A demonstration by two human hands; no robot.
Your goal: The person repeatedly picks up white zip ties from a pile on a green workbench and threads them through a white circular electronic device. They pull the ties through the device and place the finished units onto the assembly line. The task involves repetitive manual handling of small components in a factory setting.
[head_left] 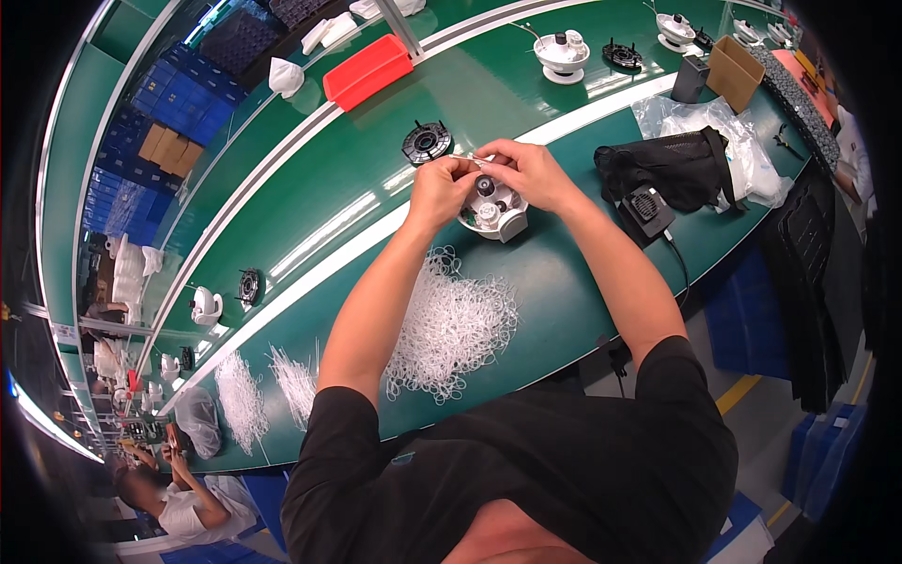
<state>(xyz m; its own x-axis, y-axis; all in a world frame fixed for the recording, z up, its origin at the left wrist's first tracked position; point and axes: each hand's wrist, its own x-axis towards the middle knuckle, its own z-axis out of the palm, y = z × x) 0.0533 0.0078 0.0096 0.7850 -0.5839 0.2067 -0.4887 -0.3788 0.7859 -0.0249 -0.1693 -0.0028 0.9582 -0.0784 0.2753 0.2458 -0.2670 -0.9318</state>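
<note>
Both hands meet over a white round appliance base (510, 226), which carries a dark cylindrical motor-like part (485, 185) and small white parts. The fingers of my left hand (439, 195) are pinched together at its far left side. My right hand (532, 174) pinches from the other side, fingertips close to the left ones. A thin whitish strand (474, 158) shows between the fingertips; its kind is too small to make out. Just beyond my left hand lies a black round ribbed part (427, 142) with prongs. A heap of thin white plastic loops (446, 329) spreads nearer to me.
Straight white strips (293, 385) lie left of the heap. At right are a black mesh bag (665, 169), a black corded device (645, 214) and clear plastic bags (752, 160). A red bin (368, 72) and another white base (562, 58) sit beyond. A co-worker (188, 503) works at far left.
</note>
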